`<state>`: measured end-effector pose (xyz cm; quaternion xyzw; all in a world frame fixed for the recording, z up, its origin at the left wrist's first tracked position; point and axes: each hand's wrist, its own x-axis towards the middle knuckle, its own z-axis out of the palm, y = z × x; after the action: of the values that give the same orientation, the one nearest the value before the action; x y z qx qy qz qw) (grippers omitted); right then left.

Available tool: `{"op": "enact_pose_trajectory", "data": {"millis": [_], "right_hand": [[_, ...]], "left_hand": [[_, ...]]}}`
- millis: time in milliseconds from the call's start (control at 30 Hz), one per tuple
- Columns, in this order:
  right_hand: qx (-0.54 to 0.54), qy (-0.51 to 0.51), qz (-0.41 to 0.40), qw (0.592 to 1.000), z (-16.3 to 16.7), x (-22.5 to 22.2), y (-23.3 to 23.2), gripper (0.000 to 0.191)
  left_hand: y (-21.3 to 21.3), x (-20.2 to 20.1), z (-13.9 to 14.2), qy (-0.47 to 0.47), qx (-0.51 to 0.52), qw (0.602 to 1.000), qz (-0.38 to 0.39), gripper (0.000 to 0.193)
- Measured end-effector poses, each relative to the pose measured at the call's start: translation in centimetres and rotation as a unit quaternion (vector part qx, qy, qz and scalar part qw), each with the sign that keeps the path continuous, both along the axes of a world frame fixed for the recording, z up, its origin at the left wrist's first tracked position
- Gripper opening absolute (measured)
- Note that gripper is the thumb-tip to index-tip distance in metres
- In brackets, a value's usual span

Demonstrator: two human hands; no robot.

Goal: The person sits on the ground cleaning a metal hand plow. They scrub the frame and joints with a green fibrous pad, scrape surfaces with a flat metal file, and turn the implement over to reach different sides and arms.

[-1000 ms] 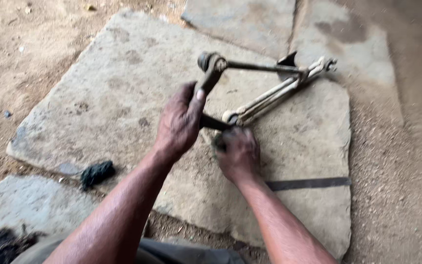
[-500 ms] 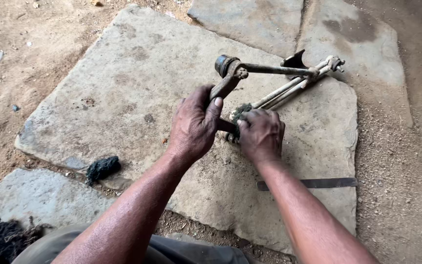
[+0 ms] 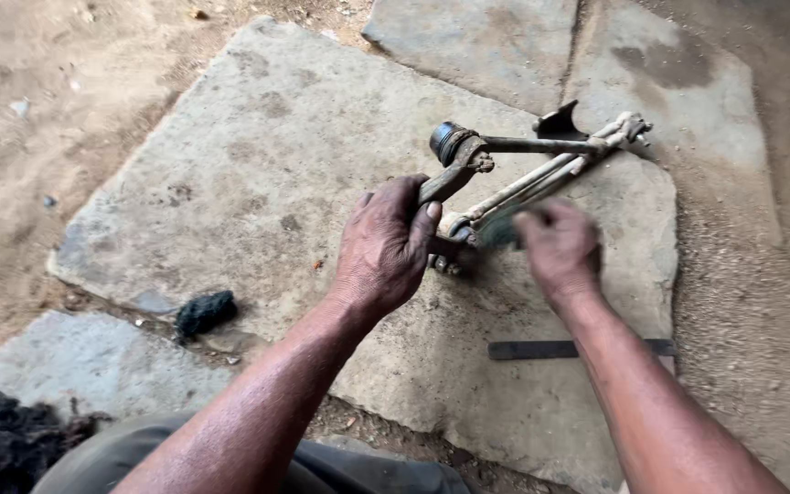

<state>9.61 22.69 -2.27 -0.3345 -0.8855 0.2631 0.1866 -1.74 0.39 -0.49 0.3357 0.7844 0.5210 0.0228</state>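
Left hand (image 3: 384,252) grips the rusty linkage (image 3: 523,174) tightly; right hand (image 3: 558,247), blurred, grip unclear. Linkage may slip off the stone slab (image 3: 258,155) if struck hard.

A rusty metal linkage (image 3: 523,178) of thin rods and flat arms lies on a large flat stone slab (image 3: 258,155), spread in a narrow V. Its far ends meet at a small bracket up right; one rod ends in a dark cylindrical bushing, and a lower joint with a greenish part sits under the hands, blurred there
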Motion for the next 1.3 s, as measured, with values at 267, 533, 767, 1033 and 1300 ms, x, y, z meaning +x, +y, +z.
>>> {"op": "enact_pose_trajectory", "data": {"millis": [267, 533, 767, 1033, 1300], "right_hand": [[0.036, -0.044, 0.010, 0.998, -4.2, -2.8, -3.4, 0.039], [-0.166, -0.074, -0.068, 0.981, -2.9, -4.0, -0.8, 0.040], [-0.247, -0.095, -0.165, 0.950, -6.2, -3.2, 0.5, 0.010], [-0.390, 0.143, -0.147, 0.898, -5.2, -2.0, 0.3, 0.042], [-0.422, 0.086, -0.236, 0.871, -6.2, -2.0, -6.8, 0.043]], "left_hand": [[-0.1, -0.1, 0.1, -0.007, 0.006, 1.000, 0.015, 0.034], [-0.4, 0.5, 1.3, -0.034, -0.051, 0.998, -0.018, 0.033], [-0.4, 1.2, 0.7, 0.067, 0.020, 0.997, -0.022, 0.035], [0.0, -0.3, 0.4, -0.019, -0.022, 0.999, 0.021, 0.034], [0.4, -1.6, -0.2, -0.035, 0.041, 0.998, 0.040, 0.033]]}}
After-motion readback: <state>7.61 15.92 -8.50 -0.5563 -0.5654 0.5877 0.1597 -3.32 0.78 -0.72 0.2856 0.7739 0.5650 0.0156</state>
